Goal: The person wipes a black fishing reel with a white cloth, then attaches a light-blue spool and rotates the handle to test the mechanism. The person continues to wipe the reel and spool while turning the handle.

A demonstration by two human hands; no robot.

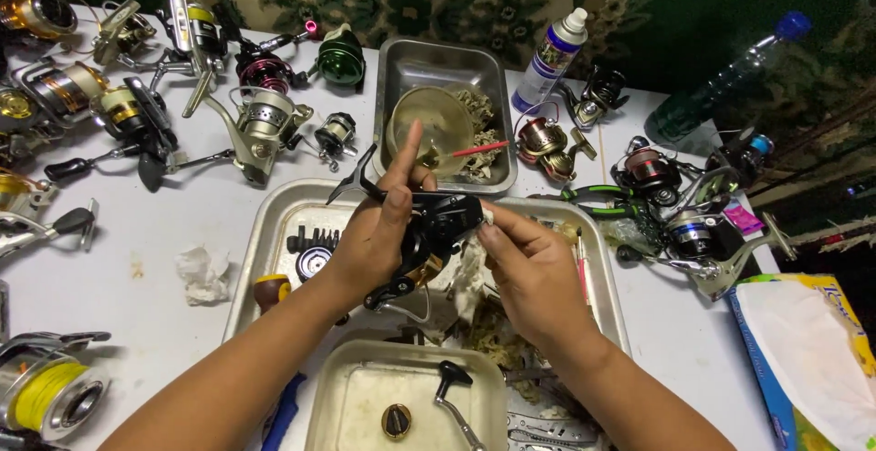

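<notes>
My left hand (379, 232) grips a black spinning fishing reel (433, 237) above a steel tray (274, 232), with the index finger raised. My right hand (529, 269) pinches a small white wad of tissue (484, 220) against the reel's right side. Under both hands lie crumpled dirty tissues (474, 305). The tray also holds a black bit set (313, 239) and a round dark part.
Several fishing reels crowd the white table at left (255, 127) and at right (684, 223). A deep steel pan (438, 68) holds a glass bowl. A spray can (552, 54), a plastic bottle (721, 82), a tissue box (803, 360) and a small near tray (401, 396) stand around.
</notes>
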